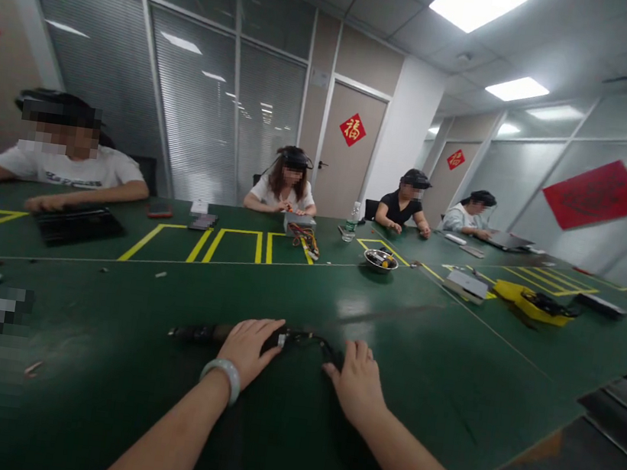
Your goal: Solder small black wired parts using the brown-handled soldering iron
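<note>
A long dark tool with a narrow tip, which looks like a corded electric screwdriver [202, 333], lies across the green table with its tip to the left. My left hand [249, 351], with a pale bangle at the wrist, is closed over its rear part. From that end a black cable [310, 335] curves to the right. My right hand [357, 383] has its fingers bent around the cable's dark right end, mostly hidden under the palm and fingers.
Across the green table [305, 296] several people sit working. A metal bowl of small parts [380, 261], a water bottle [351, 223], a grey box with coloured wires [299, 224], and a yellow tray [541, 305] stand beyond my hands. A dark flat panel [81, 224] lies at left.
</note>
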The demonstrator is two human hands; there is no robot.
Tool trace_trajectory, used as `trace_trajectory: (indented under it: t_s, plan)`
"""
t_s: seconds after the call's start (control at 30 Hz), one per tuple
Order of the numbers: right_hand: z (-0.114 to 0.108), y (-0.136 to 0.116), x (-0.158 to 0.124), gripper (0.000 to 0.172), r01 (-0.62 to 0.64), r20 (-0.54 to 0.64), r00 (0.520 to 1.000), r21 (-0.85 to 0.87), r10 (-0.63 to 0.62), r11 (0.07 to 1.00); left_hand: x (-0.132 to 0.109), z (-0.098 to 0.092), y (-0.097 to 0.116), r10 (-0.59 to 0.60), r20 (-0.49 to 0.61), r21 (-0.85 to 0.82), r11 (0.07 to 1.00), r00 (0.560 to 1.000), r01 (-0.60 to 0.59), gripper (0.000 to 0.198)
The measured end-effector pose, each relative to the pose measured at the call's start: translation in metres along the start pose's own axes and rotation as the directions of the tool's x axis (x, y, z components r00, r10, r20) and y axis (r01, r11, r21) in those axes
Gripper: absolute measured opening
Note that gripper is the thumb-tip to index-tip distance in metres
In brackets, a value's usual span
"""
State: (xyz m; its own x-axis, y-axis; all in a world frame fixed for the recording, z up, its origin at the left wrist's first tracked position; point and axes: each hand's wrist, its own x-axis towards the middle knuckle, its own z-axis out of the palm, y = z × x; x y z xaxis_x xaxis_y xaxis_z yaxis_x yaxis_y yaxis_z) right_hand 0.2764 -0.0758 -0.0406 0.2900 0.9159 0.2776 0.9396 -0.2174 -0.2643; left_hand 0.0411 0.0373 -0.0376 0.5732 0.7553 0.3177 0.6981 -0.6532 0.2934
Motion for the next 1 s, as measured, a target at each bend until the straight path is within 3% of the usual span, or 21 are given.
trace_trajectory:
  t_s: [0.17, 0.3, 0.43, 0.53, 0.7, 0.93, 1.0]
  plan:
    - [-0.007, 0.025, 0.017, 0.019, 0.153, 0.093, 0.981, 0.175, -0.171, 0.973, 0.0, -0.008, 0.006, -0.043, 0.046, 0.002, 0.999, 0.998, 0.043, 0.044]
    - [-0.012, 0.022, 0.058, 0.018, 0.123, 0.104, 0.983, 0.239, -0.151, 0.963, -0.002, -0.014, 0.01, -0.047, 0.076, -0.012, 0.999, 0.996, 0.048, 0.045]
    - [-0.001, 0.005, 0.081, 0.025, 0.064, 0.078, 0.993, 0.244, -0.086, 0.968, -0.005, -0.022, 0.006, -0.057, 0.096, -0.018, 0.998, 0.994, 0.059, 0.045]
    - [0.009, -0.003, 0.082, 0.03, 0.076, 0.067, 0.993, 0.258, -0.097, 0.963, -0.01, -0.032, -0.001, -0.069, 0.12, -0.009, 0.997, 0.99, 0.071, 0.042]
    - [0.003, -0.004, 0.073, 0.025, 0.233, 0.149, 0.942, 0.352, -0.3, 0.907, -0.022, -0.047, -0.004, -0.013, 0.178, -0.044, 0.999, 0.984, 0.021, 0.042]
    - [-0.007, -0.025, 0.059, 0.022, 0.307, 0.17, 0.911, 0.329, -0.376, 0.893, -0.025, -0.039, 0.025, 0.044, 0.005, 0.051, 0.998, 0.999, -0.044, 0.048]
    - [-0.006, -0.028, 0.056, 0.021, 0.308, 0.17, 0.912, 0.317, -0.373, 0.897, -0.022, -0.032, 0.035, 0.081, -0.031, 0.056, 0.995, 0.996, -0.08, 0.041]
